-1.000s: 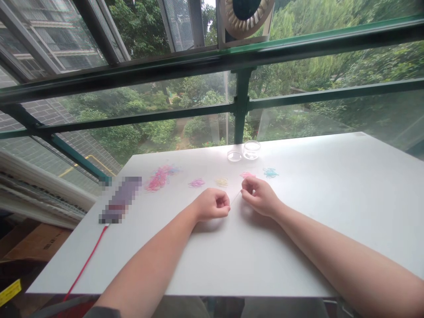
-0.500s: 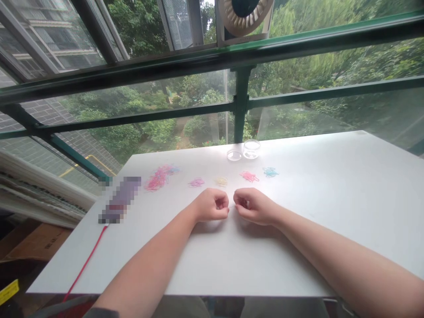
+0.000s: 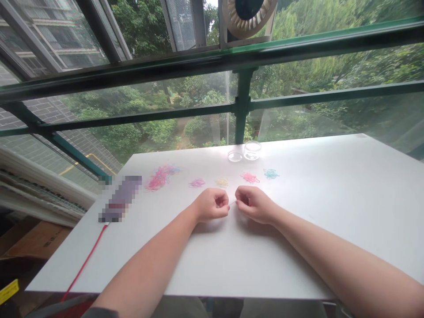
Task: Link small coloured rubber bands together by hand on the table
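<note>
My left hand and my right hand face each other just above the white table, thumbs and fingers pinched. Across the narrow gap runs a thin pale rubber band, its ends hidden in both pinches. Beyond my hands lie small loose piles of rubber bands: purple, yellow, pink and teal. Farther left spreads a larger mixed pile, mostly pink with some blue.
A clear round jar stands near the table's far edge beside its clear lid. On the left lies a blurred-out phone-like object with a red cable. Green railings and windows rise behind the white table.
My right hand has shifted slightly up and right, widening the gap, and the pale band between the hands shows more clearly. My left hand has barely moved.
</note>
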Demonstrator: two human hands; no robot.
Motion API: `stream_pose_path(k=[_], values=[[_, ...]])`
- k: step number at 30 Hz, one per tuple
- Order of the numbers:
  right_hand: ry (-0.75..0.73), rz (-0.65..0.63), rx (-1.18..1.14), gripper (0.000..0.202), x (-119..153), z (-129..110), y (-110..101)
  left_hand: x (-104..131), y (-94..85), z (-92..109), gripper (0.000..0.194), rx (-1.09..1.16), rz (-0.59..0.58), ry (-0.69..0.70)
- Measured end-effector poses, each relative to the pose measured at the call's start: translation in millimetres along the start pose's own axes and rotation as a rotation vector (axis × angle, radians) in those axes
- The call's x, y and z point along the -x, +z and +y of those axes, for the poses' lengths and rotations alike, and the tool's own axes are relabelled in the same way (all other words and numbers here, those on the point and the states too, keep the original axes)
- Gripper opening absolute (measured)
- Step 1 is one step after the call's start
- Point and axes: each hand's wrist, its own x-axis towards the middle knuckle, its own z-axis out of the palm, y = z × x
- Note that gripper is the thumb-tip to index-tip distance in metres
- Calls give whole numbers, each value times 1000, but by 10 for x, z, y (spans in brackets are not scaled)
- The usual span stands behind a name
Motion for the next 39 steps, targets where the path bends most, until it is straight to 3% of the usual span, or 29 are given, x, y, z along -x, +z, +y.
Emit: stream_pose_path(k=[4, 6, 8, 11, 14, 19, 24, 27, 33, 39], values=[[69, 298, 80, 16, -60, 48, -47, -1, -21, 8, 9, 11, -51, -22], [82, 373, 91, 17, -77, 64, -60, -5, -20, 11, 10, 16, -49, -27], [80, 353, 92, 15, -70, 58, -49, -11, -11, 13, 10, 7, -1, -20], [21, 162, 64, 12, -31, 20, -1, -17, 3, 15, 9, -19, 78, 5], [-32, 28, 51, 12, -3, -9, 33, -10, 9, 10, 9, -20, 70, 8], [35, 229, 125, 13, -59, 56, -37, 8, 6, -3, 10, 9, -38, -32], [145, 367, 80, 16, -116, 99, -121, -11, -24, -4, 10, -20, -27, -44], [141, 332, 53, 14, -107, 68, -108, -29, -28, -7, 12, -53, 73, -20], [77, 120, -81, 11, -54, 40, -7, -45, 11, 5, 15, -69, 174, 25], [77, 195, 2, 11, -64, 81, -54, -32, 6, -33, 18, 9, 177, 1]])
